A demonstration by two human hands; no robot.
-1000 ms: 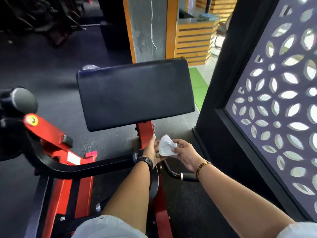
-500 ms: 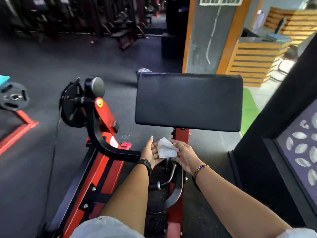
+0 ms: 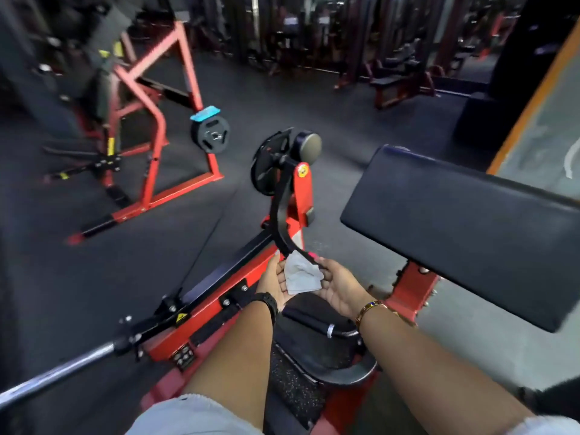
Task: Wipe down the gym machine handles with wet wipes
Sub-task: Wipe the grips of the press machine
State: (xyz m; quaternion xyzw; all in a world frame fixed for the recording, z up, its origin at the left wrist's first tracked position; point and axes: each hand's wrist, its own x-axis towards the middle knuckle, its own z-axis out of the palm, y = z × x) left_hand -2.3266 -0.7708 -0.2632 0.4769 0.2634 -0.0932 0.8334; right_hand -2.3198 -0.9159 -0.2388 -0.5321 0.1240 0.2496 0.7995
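Head view: left of the black arm pad, the left hand lies flat-fingered against a wet wipe. The right hand pinches its edge. The black handle sits lower left of that pad.

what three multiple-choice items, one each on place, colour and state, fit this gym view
1. The wet wipe is: A in a bucket; B between the hands; C on the floor.
2. The machine frame is: A green; B white; C red.
3. The wipe looks: A unfolded and creased; B balled tight; C sealed in a pack.
Key: B, it sits between the left hand and the right hand; C, the beams below the hands are red; A, it shows as a flat wrinkled sheet.
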